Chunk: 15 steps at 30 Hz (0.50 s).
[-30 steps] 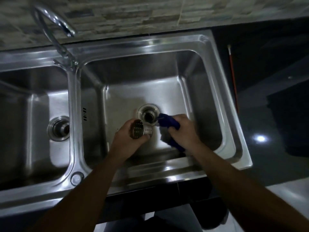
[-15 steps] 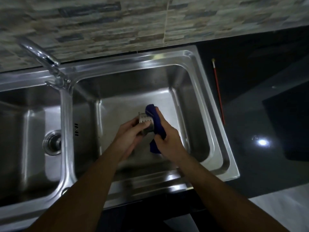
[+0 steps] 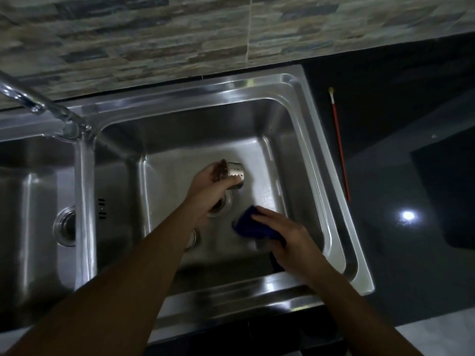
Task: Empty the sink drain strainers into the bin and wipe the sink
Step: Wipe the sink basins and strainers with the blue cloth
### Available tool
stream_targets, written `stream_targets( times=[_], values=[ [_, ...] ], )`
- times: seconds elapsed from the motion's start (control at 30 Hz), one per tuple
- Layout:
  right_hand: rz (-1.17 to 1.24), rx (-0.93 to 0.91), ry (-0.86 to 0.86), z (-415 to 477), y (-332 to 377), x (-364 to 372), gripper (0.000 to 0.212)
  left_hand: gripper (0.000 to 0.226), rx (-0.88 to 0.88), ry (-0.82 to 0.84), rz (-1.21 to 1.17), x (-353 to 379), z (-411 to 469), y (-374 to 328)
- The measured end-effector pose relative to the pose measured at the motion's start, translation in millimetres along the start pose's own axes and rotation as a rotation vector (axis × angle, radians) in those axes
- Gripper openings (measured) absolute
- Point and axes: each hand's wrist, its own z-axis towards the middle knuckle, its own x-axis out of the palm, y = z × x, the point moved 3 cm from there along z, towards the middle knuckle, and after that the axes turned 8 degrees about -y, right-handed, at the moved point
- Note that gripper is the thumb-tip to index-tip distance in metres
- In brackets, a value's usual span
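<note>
The left hand [image 3: 208, 186] curls its fingers around a metal strainer [image 3: 235, 173], held tilted just above the open drain [image 3: 223, 204] in the middle of the right basin. The right hand [image 3: 288, 237] lies with fingers fairly straight on a blue cloth [image 3: 249, 226], pressing it to the basin floor near the sink's [image 3: 231, 291] front right corner. A tap [image 3: 43, 109] stands at the sink's back edge, and a thin red stick [image 3: 339, 145] lies on the dark table [image 3: 411, 176] to the right
</note>
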Motion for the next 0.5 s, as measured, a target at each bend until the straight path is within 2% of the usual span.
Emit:
stream_targets(
  times=[0.07, 0.13, 0.3, 0.5],
  values=[
    [-0.061, -0.024, -0.022, -20, -4, -5, 0.066, 0.053, 0.106, -0.029, 0.284, 2, 18, -2],
    [-0.119, -0.047, -0.056, -33, -6, -4, 0.067, 0.067, 0.209, -0.023, 0.45, 6, 34, 2],
    [-0.189, 0.05, -0.021, -23, -13, 9, 0.063, 0.086, 0.302, -0.003, 0.594, 28, 61, 10],
    [-0.258, 0.098, 0.015, -21, -24, 20, 0.061, 0.092, 0.38, -0.048, 0.643, 56, 80, 16]
  ],
)
